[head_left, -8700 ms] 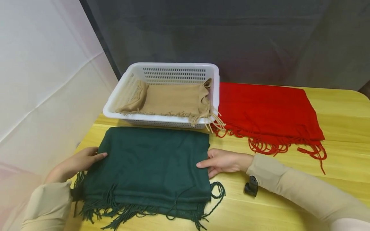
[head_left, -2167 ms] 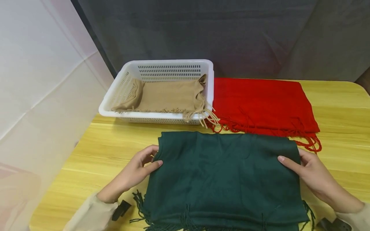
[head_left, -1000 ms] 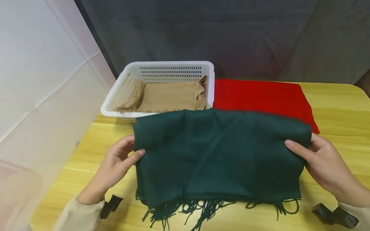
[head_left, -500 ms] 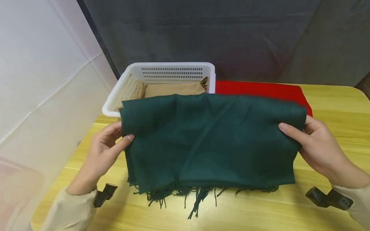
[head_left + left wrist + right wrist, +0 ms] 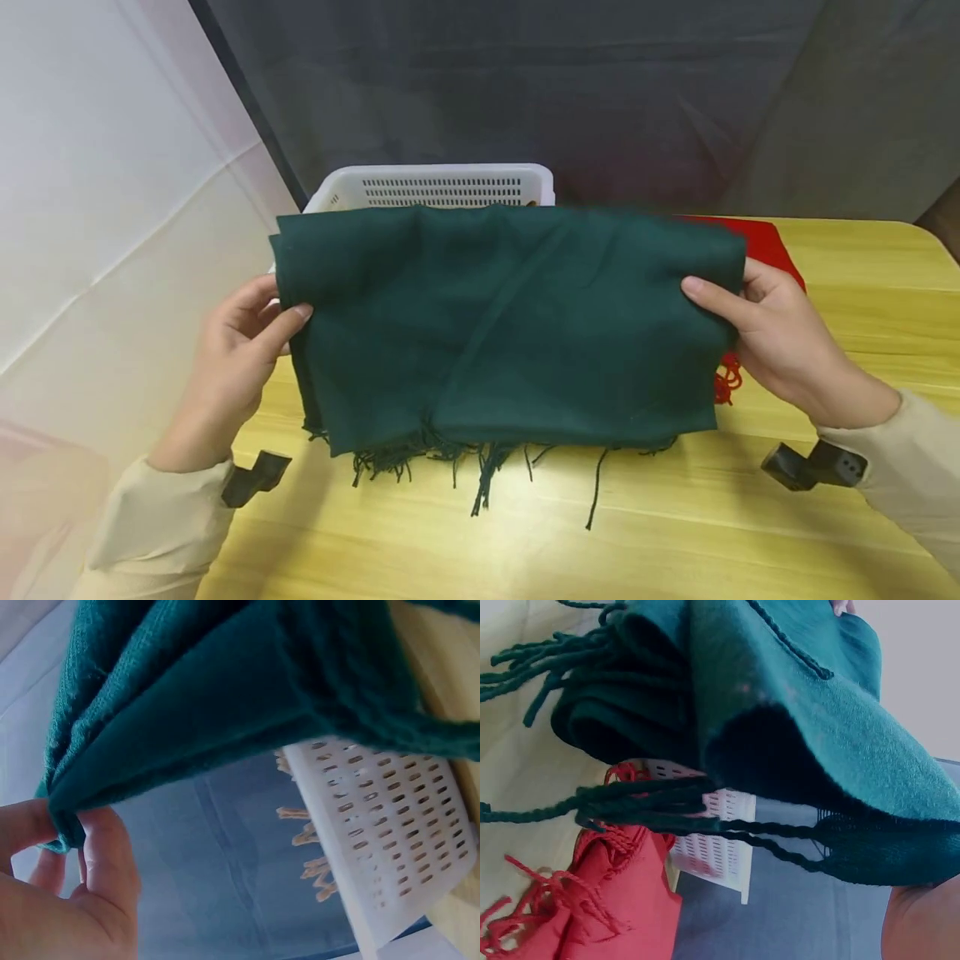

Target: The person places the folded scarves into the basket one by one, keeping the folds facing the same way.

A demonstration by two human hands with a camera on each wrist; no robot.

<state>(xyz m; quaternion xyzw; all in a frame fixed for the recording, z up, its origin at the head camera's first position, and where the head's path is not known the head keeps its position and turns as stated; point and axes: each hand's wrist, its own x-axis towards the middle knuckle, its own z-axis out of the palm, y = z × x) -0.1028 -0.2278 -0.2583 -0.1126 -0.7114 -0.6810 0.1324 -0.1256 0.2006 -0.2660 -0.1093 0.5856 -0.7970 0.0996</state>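
A folded dark green scarf (image 5: pixel 495 333) with twisted fringe hangs in the air between my hands. My left hand (image 5: pixel 232 358) pinches its left edge between thumb and fingers; the left wrist view shows the layers bunched in that pinch. At the opposite edge my right hand (image 5: pixel 787 342) holds it, thumb in front and fingers behind. Behind the scarf stands a white plastic basket (image 5: pixel 442 179), mostly covered from the head view. Tan fringe (image 5: pixel 307 840) hangs over the basket's rim in the left wrist view.
A folded red scarf (image 5: pixel 761 242) lies on the yellow wooden table (image 5: pixel 862 317) right of the basket, partly hidden by the green one. Dark grey cloth (image 5: pixel 637 100) hangs behind the table. A white sheet (image 5: pixel 135 150) rises on the left.
The green scarf was first on the table in front of the basket, then moved right. Both hands have since lifted it forward and left, so it now covers most of the basket.
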